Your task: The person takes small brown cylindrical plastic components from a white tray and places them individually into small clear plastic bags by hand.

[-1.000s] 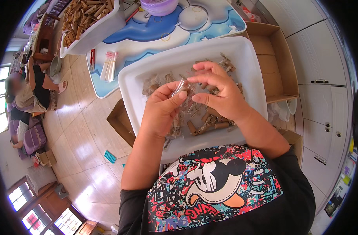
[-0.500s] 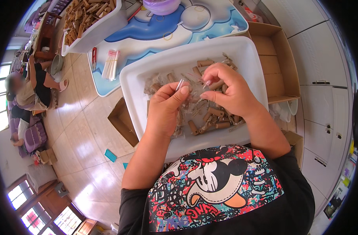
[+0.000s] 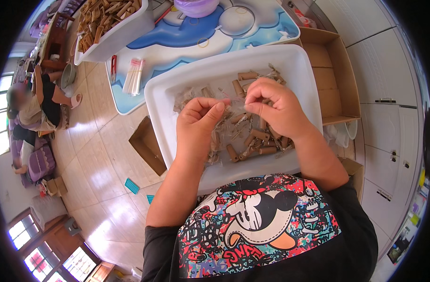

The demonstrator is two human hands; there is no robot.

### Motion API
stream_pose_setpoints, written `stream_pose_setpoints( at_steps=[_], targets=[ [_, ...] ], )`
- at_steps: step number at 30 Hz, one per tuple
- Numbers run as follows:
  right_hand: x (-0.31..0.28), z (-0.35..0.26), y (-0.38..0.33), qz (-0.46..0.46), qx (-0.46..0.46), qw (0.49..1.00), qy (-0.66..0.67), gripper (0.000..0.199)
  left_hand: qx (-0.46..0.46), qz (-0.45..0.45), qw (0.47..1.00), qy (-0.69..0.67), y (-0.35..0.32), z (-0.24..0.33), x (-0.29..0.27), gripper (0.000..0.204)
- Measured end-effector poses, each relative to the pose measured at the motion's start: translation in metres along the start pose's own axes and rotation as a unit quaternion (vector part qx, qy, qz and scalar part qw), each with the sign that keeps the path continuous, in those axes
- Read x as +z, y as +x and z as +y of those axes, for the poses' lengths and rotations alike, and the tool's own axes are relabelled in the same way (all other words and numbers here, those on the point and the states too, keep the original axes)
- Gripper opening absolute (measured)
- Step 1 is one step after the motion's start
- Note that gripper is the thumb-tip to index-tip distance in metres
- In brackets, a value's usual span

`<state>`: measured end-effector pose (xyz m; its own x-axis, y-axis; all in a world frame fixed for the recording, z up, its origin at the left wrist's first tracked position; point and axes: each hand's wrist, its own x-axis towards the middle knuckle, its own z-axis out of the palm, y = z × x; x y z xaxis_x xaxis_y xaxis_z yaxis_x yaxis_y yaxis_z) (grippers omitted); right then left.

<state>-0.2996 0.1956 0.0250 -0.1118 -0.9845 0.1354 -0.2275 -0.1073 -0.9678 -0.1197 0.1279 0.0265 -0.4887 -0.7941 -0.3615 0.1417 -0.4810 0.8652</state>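
Both my hands are raised over a white plastic tub (image 3: 310,80). My left hand (image 3: 195,121) is closed in a pinch, thumb against forefinger, on a small clear plastic bag with a pink edge (image 3: 227,101). Just to its right, my right hand (image 3: 277,109) is pinched too; whatever its fingertips hold is too small to make out. Below them in the tub lie several brown cylinders (image 3: 267,150) with metal clips or rings. Clear plastic packets (image 3: 184,97) with brown pieces are heaped on the tub's left side, partly hidden by my left hand.
A rubber-banded bundle of clear bags (image 3: 133,77) and a red cutter (image 3: 114,68) lie on the blue-white table (image 3: 177,51). Behind stand a bin of brown pieces (image 3: 125,28) and a purple bowl (image 3: 196,7). Cardboard boxes (image 3: 328,75) flank the tub. Another person (image 3: 36,105) sits far left.
My right thumb and forefinger have closed into a pinch. The clear plastic standing up from my left fingers has turned down out of sight, and a pink edge now shows at the fingertips.
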Motion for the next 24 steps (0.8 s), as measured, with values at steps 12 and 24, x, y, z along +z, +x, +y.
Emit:
stream_pose_setpoints(
  at_steps=[12,24],
  targets=[
    [0.01,-0.011,0.001,0.056,0.085,0.995,0.02,0.023,0.043,0.013,0.998,0.046,-0.003,-0.002,0.01,0.018],
    [0.02,-0.02,0.009,0.178,-0.269,0.904,-0.28,0.016,0.044,-0.026,0.995,0.086,-0.008,-0.002,0.014,0.016]
  ],
)
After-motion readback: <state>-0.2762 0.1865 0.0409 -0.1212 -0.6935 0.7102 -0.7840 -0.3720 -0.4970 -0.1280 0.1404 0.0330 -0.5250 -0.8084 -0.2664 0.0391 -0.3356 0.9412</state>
